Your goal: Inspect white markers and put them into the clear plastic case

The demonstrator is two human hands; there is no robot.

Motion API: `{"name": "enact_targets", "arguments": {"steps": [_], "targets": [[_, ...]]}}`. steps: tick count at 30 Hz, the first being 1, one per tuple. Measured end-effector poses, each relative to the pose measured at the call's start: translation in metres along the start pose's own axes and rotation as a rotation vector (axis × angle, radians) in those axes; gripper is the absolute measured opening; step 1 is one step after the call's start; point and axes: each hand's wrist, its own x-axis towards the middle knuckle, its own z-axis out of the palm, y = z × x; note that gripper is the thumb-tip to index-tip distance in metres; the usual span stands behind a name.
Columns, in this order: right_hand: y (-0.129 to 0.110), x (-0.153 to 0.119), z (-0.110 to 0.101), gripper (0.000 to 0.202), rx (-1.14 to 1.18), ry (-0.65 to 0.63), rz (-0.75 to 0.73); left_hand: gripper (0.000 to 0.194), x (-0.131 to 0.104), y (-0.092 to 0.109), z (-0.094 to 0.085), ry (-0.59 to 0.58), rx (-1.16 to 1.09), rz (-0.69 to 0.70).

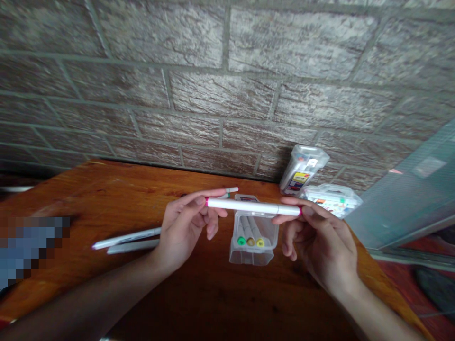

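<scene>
White pink-ended marker (245, 205) between left grip (183, 229) and right grip (325, 244), above clear plastic case (249, 257).

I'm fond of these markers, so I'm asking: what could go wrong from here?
The white marker, held by its ends, might slip if the left hand or right hand loosens. Falling, it could jolt the clear case with three markers inside. The left hand might also nudge the loose markers beside it.
</scene>
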Motion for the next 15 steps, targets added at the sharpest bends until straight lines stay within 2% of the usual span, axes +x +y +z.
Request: {"name": "enact_targets", "arguments": {"steps": [15], "targets": [[-0.0001,0.0021,0.0007,0.024,-0.066,0.038,-0.013,0.024,-0.0014,-0.0014,-0.0048,-0.069,0.078,0.051]]}}
